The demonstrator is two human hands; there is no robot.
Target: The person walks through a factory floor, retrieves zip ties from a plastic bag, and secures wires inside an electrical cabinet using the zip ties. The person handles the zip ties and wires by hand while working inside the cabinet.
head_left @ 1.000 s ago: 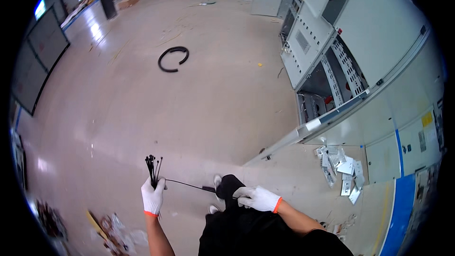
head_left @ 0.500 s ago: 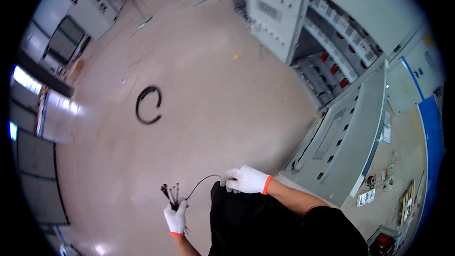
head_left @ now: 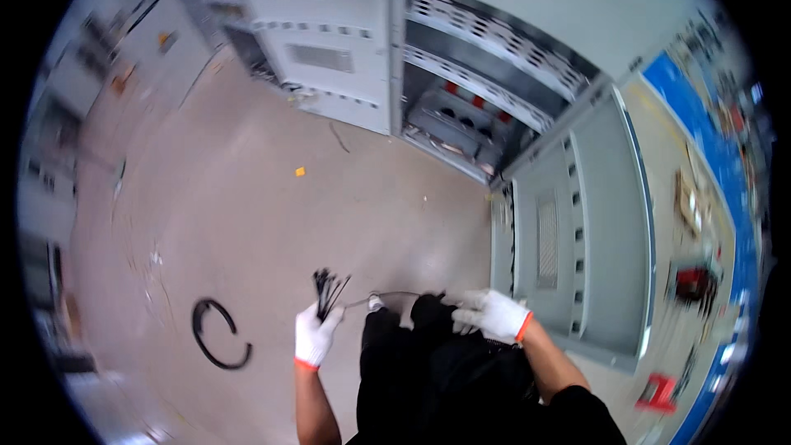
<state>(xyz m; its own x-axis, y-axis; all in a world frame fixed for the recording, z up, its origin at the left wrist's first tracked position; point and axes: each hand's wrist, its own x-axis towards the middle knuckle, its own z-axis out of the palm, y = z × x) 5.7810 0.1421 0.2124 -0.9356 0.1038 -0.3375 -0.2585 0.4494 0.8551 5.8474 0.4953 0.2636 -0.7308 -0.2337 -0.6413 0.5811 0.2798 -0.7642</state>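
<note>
My left hand (head_left: 314,338), in a white glove with an orange cuff, is closed round a bundle of black cable ties (head_left: 329,289) whose ends fan out above the fingers. From beside that bundle one long, thin black cable tie (head_left: 401,292) arcs across to my right hand (head_left: 492,314). That hand wears the same kind of glove, in front of my dark clothing, and its fingers pinch the strand's far end. Motion blurs the fingertips somewhat.
An open grey cabinet (head_left: 461,128) stands ahead, with red parts inside. Its perforated door (head_left: 325,58) swings out left; another grey panel (head_left: 597,222) stands at right. A black curved tube (head_left: 200,334) and a yellow scrap (head_left: 300,171) lie on the floor.
The view has swung right, bringing the cabinet nearer the middle and the black tube lower left. Both hands stay joined by the thin strand; my right hand sits farther right in view.
</note>
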